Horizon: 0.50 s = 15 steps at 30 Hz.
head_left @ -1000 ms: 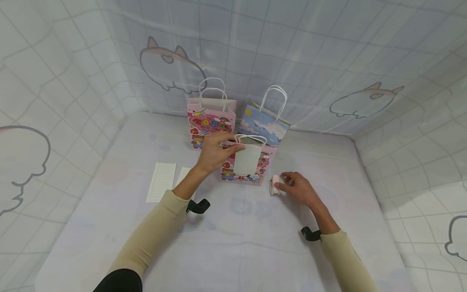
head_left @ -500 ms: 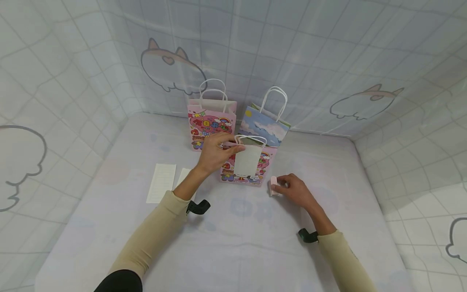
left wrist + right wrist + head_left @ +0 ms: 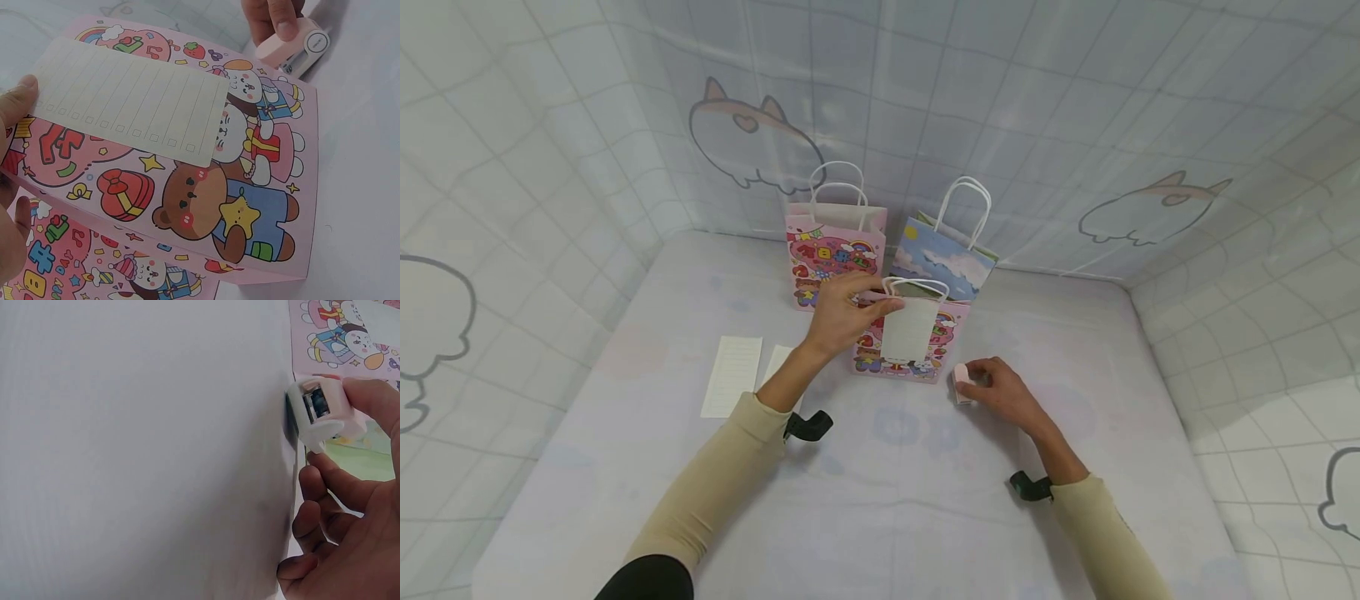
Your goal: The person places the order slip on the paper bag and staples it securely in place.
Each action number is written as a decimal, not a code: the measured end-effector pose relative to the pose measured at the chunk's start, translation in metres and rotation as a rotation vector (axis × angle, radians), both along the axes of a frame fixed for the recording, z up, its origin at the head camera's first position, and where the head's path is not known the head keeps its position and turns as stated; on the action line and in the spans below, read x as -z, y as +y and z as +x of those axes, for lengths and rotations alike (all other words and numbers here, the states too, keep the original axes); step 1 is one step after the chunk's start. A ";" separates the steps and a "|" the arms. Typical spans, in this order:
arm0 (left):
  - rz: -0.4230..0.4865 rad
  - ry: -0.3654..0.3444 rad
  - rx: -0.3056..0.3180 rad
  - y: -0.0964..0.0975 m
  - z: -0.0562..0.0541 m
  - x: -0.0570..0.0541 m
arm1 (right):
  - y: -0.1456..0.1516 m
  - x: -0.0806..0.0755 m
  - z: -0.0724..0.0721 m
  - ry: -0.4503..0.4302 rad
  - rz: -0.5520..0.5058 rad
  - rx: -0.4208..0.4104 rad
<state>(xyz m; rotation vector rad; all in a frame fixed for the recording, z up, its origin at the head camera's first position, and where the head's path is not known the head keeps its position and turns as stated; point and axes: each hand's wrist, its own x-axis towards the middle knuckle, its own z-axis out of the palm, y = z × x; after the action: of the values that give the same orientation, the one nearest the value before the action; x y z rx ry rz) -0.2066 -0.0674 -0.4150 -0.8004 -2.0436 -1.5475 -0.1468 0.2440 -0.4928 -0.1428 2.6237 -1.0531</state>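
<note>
My left hand [image 3: 838, 317] pinches the top edge of a pink cartoon paper gift bag [image 3: 951, 332], its thumb pressing a cream lined note card [image 3: 910, 332] against the bag's front. In the left wrist view the note card [image 3: 131, 94] lies over the printed front, showing a row of small check boxes. To the right of the bag, my right hand [image 3: 1006, 396] holds a small pink stapler [image 3: 962, 382] between thumb and fingers, low at the tabletop. The right wrist view shows the stapler [image 3: 334, 403] end-on, with metal inside; the other fingers curl loosely below it.
Behind stand another pink gift bag [image 3: 835, 250] and a blue sky-print bag [image 3: 940, 258], both with white handles. Two lined cards lie at the left: one card [image 3: 732, 377] fully visible, the other card [image 3: 775, 362] partly under the left forearm. A patterned curtain [image 3: 1000, 100] surrounds the table.
My right hand has shifted slightly left, and its fingers have closed in around the stapler, which has turned a little. The left hand, card and bag have stayed put.
</note>
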 end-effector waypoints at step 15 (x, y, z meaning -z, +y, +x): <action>-0.013 -0.011 -0.024 0.004 0.020 -0.026 | -0.005 -0.007 0.007 -0.009 -0.097 -0.012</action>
<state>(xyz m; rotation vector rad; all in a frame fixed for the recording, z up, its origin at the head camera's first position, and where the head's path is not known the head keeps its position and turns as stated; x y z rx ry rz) -0.1863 -0.0638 -0.3893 -0.7710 -2.0659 -1.5302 -0.1402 0.2389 -0.4854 -0.1745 2.5617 -1.1746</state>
